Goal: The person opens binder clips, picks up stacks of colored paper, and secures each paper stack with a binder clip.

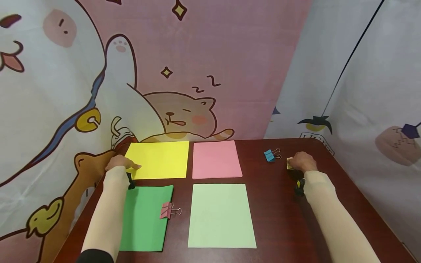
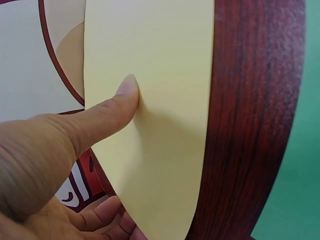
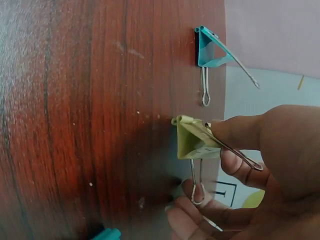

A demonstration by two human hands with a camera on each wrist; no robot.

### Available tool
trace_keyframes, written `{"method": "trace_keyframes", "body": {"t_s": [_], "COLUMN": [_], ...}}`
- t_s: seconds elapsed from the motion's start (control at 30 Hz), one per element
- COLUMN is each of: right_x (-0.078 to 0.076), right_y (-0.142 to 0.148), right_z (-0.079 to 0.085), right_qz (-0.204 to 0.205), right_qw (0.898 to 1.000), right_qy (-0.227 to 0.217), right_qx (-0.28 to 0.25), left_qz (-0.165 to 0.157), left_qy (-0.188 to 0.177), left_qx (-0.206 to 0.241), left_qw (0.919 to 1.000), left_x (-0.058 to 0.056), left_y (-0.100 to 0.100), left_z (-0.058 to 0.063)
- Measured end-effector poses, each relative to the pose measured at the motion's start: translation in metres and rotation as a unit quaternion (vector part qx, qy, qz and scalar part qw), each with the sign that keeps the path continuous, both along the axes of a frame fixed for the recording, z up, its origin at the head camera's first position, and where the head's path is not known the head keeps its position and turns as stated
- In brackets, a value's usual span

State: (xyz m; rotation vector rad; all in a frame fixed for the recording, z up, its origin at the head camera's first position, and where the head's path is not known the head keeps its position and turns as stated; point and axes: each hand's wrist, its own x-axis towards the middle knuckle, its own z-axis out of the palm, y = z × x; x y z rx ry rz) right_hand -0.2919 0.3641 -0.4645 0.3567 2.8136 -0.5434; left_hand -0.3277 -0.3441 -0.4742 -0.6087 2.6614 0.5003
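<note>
At the far left of the table, my left hand [image 1: 119, 162] holds the near left part of the yellow paper [image 1: 164, 160]. In the left wrist view its thumb lies on top of the sheet, with the other fingers curled under the edge. My right hand [image 1: 304, 162], at the far right, pinches a yellow binder clip [image 3: 187, 142] between thumb and fingers. The clip's wire handles stand spread apart, close over the wood. Beyond it in the right wrist view is a blue binder clip [image 3: 202, 47], lying on the table.
Pink paper [image 1: 217, 159] lies right of the yellow paper, and light green paper [image 1: 222, 215] is nearer. At front left, a pink binder clip [image 1: 166, 210] sits on the right edge of green paper [image 1: 144, 219]. Printed cloth [image 1: 250, 73] hangs behind the table [image 1: 273, 219].
</note>
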Motion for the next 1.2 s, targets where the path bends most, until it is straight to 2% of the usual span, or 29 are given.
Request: {"method": "trace_keyframes", "body": {"t_s": [0.1, 0.33, 0.57, 0.73, 0.87, 1.0, 1.2], "right_x": [0.002, 0.009, 0.011, 0.009, 0.010, 0.013, 0.015], "right_y": [0.001, 0.006, 0.015, 0.021, 0.026, 0.029, 0.034], "right_z": [0.003, 0.003, 0.002, 0.001, 0.002, 0.006, 0.005], "right_qz": [0.009, -0.001, -0.016, -0.046, -0.060, -0.070, -0.079], "right_qw": [1.000, 0.997, 0.993, 0.978, 0.966, 0.960, 0.958], "right_qy": [0.009, 0.003, -0.012, -0.038, -0.051, -0.064, -0.064], "right_qx": [-0.006, -0.077, -0.114, -0.201, -0.246, -0.262, -0.269], "left_qz": [0.007, 0.044, 0.045, 0.059, 0.051, 0.056, 0.054], "left_qy": [0.006, 0.020, 0.049, 0.034, 0.025, 0.036, 0.055], "left_qx": [0.019, 0.089, 0.082, 0.114, 0.109, 0.099, 0.133], "left_qw": [0.9998, 0.9948, 0.9944, 0.9911, 0.9924, 0.9929, 0.9881], "left_x": [0.003, 0.009, 0.008, 0.007, 0.002, 0.003, 0.009], "left_y": [0.001, 0.002, 0.005, -0.002, -0.009, -0.013, -0.021], "left_z": [0.002, 0.004, 0.000, -0.002, -0.003, -0.002, -0.001]}}
